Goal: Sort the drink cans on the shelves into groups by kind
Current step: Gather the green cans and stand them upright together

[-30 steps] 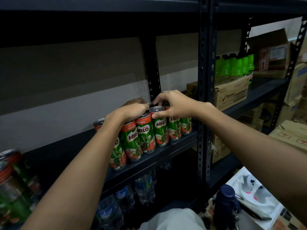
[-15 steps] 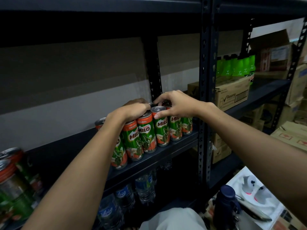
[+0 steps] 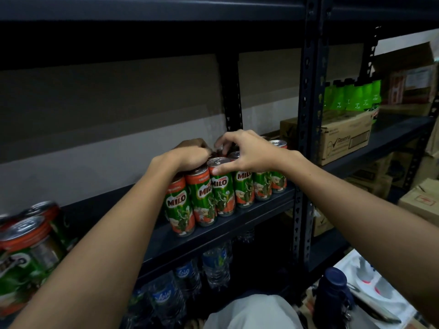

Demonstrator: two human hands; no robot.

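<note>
My left hand (image 3: 187,157) lies curled over the tops of the left cans in a row of Milo cans (image 3: 223,188) on the dark shelf (image 3: 213,230). My right hand (image 3: 247,154) arches over the cans' middle, thumb pressed on the rim of one front can (image 3: 222,186), fingers bent down onto the tops of cans behind it. The row stands upright, cans touching, running from 9 o'clock toward 3 o'clock along the shelf's front edge. More Milo cans (image 3: 28,243) sit blurred at 8 o'clock. Water bottles (image 3: 190,279) stand on the level below. At 2 o'clock, green bottles (image 3: 351,96) top a carton (image 3: 344,136). A dark flask (image 3: 332,295) stands at 5 o'clock.
</note>
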